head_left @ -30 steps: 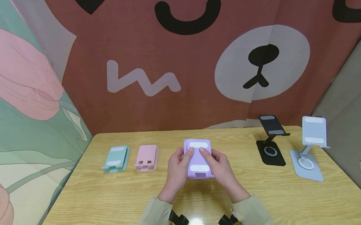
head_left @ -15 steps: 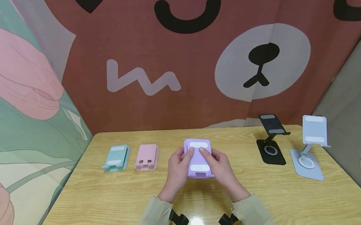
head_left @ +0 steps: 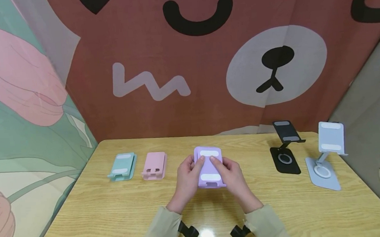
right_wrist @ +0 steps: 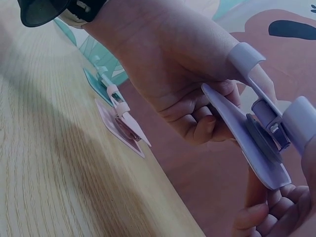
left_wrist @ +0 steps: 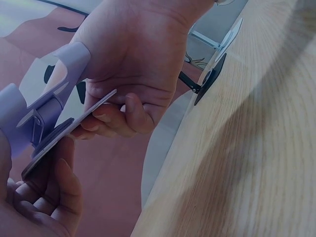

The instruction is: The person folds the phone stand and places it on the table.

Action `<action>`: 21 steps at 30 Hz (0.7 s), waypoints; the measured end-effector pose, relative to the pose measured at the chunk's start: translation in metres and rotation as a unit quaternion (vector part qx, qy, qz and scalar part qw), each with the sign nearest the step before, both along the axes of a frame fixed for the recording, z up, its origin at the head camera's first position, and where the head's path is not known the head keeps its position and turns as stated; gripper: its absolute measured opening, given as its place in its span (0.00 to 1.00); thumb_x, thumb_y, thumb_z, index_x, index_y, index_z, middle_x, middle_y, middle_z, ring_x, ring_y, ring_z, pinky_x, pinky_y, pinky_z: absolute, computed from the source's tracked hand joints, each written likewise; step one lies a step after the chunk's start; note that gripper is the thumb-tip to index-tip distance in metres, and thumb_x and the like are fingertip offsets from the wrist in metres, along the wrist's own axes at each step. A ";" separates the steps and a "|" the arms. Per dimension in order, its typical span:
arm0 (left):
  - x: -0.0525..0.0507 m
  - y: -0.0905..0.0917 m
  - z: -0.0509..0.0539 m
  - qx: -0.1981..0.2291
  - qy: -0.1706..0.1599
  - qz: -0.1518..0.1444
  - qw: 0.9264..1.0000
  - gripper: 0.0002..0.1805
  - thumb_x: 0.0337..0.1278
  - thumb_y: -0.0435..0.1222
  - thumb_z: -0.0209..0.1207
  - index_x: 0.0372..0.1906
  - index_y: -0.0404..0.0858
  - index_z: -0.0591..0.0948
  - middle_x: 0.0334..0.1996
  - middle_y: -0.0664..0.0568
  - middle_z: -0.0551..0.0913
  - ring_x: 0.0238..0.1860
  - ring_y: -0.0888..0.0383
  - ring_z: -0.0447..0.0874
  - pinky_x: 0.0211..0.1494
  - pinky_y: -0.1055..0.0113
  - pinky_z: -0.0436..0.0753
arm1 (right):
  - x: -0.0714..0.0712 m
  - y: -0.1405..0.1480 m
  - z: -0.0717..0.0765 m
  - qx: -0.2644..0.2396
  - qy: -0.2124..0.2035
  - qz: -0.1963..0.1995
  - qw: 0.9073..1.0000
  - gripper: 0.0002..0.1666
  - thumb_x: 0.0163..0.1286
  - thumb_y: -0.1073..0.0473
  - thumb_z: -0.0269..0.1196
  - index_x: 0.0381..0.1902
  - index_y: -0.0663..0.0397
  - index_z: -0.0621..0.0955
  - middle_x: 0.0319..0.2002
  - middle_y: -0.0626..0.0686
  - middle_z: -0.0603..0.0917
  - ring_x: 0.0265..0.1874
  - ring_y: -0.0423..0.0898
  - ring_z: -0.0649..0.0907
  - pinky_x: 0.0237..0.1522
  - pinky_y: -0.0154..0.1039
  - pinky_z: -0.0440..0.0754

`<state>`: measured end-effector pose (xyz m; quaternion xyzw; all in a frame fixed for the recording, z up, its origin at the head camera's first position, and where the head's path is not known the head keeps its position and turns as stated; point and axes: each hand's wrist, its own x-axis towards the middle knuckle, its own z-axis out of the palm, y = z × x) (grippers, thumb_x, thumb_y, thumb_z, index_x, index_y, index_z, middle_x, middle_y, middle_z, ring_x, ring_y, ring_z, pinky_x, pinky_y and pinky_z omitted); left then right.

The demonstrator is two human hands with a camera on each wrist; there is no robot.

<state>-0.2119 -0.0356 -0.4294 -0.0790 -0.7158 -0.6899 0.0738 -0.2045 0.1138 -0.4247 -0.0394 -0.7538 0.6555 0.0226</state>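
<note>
Middle stand (head_left: pixel 209 168) between outer stands (head_left: pixel 331 136)

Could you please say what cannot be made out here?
Head view: underside of the purple stand, facing away.
Head view: most fingertips of left hand and right hand, hidden behind it.
Left wrist view: left hand, partly beyond left edge.
Right wrist view: right hand, partly beyond right edge.

In the head view, the purple stand (head_left: pixel 208 168) hides most fingers of the left hand (head_left: pixel 187 176) and right hand (head_left: pixel 232 173), and each wrist view chops off one end of it. The two sleeves (head_left: pixel 161 230) and the near side of the desk (head_left: pixel 100 215) are cut off at the bottom. In the right wrist view, the pink stand (right_wrist: pixel 109 117) covers some of the teal stand (right_wrist: pixel 95 85), and their small bits look blurry.
</note>
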 end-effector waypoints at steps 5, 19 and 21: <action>-0.001 0.000 -0.002 0.006 -0.001 -0.001 1.000 0.16 0.73 0.42 0.59 0.45 0.29 0.82 0.24 0.50 0.82 0.24 0.58 0.80 0.25 0.68 0.79 | -0.003 0.000 -0.003 -0.001 -0.006 -0.001 1.000 0.29 0.76 0.42 0.61 0.54 0.65 0.82 0.35 0.53 0.86 0.32 0.45 0.83 0.32 0.38 0.82; -0.002 0.000 -0.004 0.002 -0.007 0.003 1.000 0.17 0.73 0.42 0.60 0.46 0.29 0.82 0.24 0.51 0.81 0.24 0.59 0.79 0.25 0.69 0.79 | 0.000 0.000 -0.002 0.016 -0.008 0.001 1.000 0.32 0.74 0.38 0.61 0.53 0.64 0.83 0.36 0.55 0.86 0.33 0.46 0.83 0.33 0.38 0.82; -0.002 0.000 -0.005 0.000 -0.009 0.005 1.000 0.17 0.73 0.42 0.60 0.47 0.29 0.82 0.24 0.52 0.81 0.24 0.59 0.79 0.25 0.69 0.79 | 0.000 0.000 -0.002 0.013 -0.006 0.002 1.000 0.31 0.74 0.39 0.62 0.52 0.64 0.83 0.35 0.54 0.85 0.32 0.45 0.83 0.32 0.38 0.82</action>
